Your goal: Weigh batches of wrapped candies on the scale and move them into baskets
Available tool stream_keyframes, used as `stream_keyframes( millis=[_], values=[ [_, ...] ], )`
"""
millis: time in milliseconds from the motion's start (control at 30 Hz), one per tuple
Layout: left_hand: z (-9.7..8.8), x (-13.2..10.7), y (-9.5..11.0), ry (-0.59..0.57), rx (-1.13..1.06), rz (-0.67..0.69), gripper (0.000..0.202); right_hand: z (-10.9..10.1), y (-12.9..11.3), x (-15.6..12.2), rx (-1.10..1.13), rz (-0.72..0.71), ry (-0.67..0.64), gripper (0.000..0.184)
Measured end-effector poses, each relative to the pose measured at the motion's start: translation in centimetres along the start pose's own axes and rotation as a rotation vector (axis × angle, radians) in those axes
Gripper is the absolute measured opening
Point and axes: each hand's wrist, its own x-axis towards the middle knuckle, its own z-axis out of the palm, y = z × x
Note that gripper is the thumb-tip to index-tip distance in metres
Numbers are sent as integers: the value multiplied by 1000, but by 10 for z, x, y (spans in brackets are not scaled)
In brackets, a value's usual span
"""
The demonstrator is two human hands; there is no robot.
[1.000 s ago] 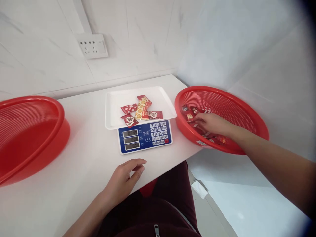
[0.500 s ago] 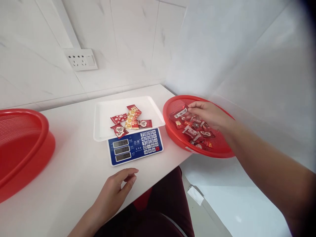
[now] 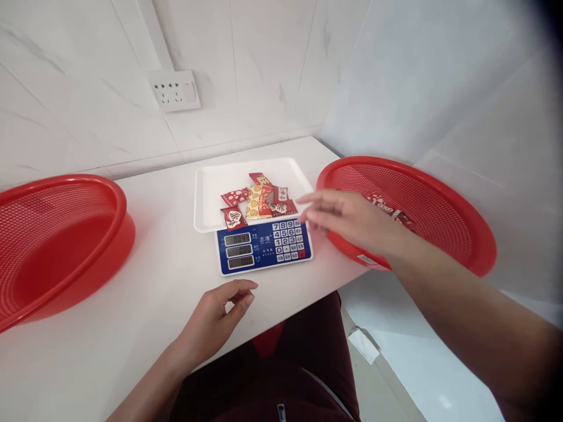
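Several small red snack packets (image 3: 233, 218) lie on the white tray (image 3: 206, 176) of a digital scale, one of them with a yellow-and-cream pattern. The scale's blue panel (image 3: 265, 251) has lit number displays and a keypad. Just right of the tray, my right hand (image 3: 341, 217) hovers over the near rim of a red mesh basket, its fingers apart and holding nothing. That basket (image 3: 477, 234) has more red packets in it, partly hidden by the hand. My left hand (image 3: 222, 310) rests at the table's front edge below the scale, thumb and fingers apart, nothing held.
Another red mesh basket (image 3: 118, 217) stands on the white table (image 3: 171, 281) at the left. A tiled wall with a socket plate (image 3: 175, 91) runs along the back. A pale panel closes off the right side.
My right hand has moved left from the basket towards the tray and let go of a red packet, which now lies with the others. The view has shifted; my left hand stays at the table edge.
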Motion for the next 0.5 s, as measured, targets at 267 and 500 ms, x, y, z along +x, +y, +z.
stream_keyframes(
  millis=[267,500],
  values=[
    [3,-15,-23,6,30,-77,25,76,79,-61,207,184,-318,27],
    [7,-21,-24,31,47,-55,25,110,90,-65,227,180,-208,29]
  ],
)
